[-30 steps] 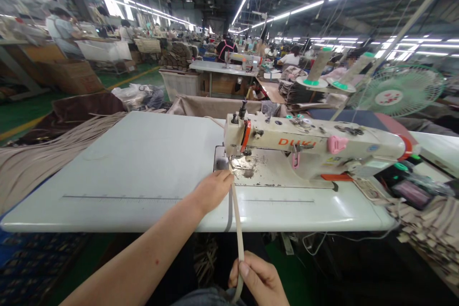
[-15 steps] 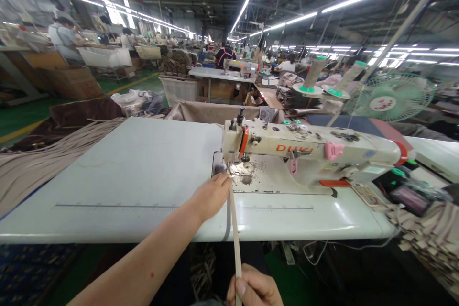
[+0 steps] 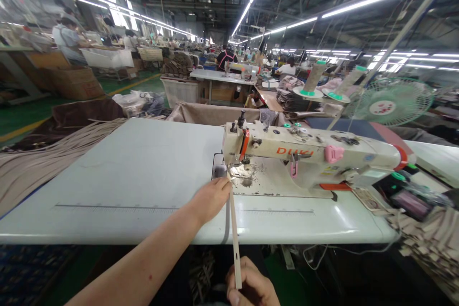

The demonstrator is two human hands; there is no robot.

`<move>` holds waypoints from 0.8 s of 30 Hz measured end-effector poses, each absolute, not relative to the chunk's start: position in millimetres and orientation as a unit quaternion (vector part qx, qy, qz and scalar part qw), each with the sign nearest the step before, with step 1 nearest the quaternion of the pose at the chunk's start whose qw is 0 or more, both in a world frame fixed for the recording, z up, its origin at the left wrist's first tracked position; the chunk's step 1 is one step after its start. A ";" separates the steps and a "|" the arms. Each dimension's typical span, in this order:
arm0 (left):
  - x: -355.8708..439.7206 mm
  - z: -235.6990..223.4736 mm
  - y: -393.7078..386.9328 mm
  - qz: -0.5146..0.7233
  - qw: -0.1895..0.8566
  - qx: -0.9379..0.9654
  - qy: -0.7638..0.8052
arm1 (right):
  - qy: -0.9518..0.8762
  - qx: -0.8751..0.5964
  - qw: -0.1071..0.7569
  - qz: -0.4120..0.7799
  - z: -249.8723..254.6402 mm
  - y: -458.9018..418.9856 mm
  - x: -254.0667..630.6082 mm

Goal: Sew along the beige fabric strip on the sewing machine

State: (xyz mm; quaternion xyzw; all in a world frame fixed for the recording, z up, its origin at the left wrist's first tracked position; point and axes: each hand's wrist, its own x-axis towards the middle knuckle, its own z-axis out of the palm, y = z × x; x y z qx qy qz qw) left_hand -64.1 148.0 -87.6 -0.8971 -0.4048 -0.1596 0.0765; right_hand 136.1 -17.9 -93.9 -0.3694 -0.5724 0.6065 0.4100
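My left hand (image 3: pixel 211 197) rests flat on the desk (image 3: pixel 143 172), fingers pressed together against the beige strap (image 3: pixel 234 229), just in front of the sewing machine (image 3: pixel 304 155). My right hand (image 3: pixel 251 287) pinches the strap's near end below the desk edge (its far end runs up to the needle). More strips (image 3: pixel 43 158) lie heaped at left.
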 end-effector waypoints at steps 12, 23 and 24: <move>-64.8 -87.5 148.1 -0.157 0.073 -0.897 -0.407 | -0.489 -0.444 0.399 0.636 -89.3 -24.6 130.5; -66.5 -87.3 148.4 -0.163 0.058 -0.897 -0.407 | -0.516 -0.436 0.391 0.625 -86.2 -28.3 132.6; -66.6 -87.7 148.4 -0.171 0.053 -0.895 -0.409 | -0.516 -0.436 0.391 0.625 -86.1 -28.4 132.5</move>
